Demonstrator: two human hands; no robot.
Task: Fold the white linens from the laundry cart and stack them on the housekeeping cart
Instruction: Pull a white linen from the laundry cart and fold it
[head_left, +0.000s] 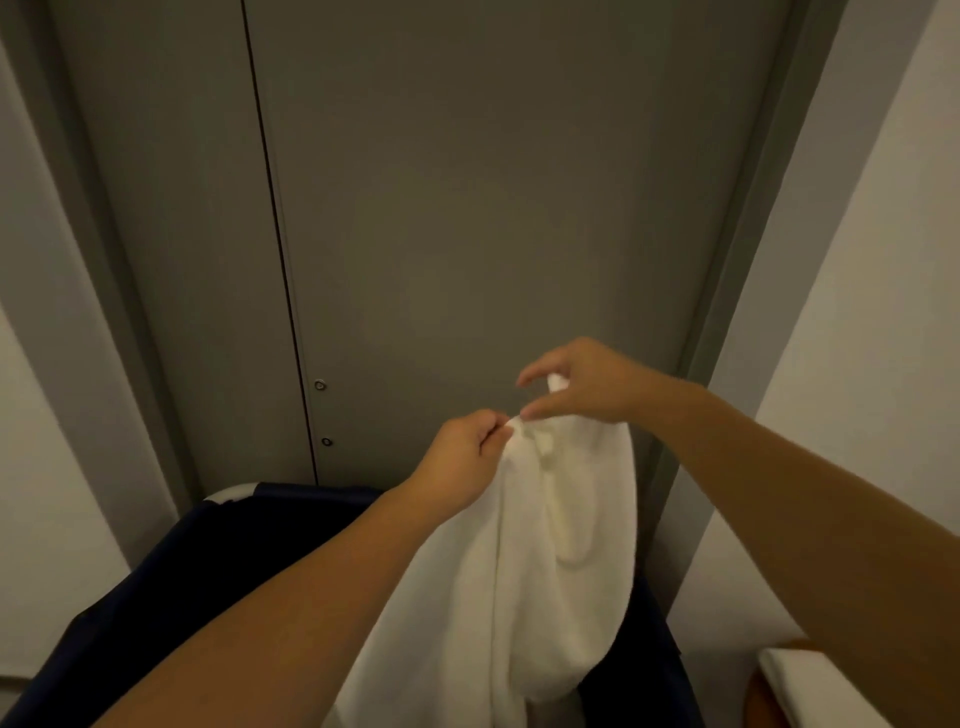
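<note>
Both hands (524, 410) on white linen (545, 561)

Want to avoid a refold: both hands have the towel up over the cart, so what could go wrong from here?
1. The left hand and right hand pinch only small bits at the top of the towel, close together; a slip would likely drop it back into the cart.
2. The towel hangs bunched, its corners hidden, so the fold may start crooked.
</note>
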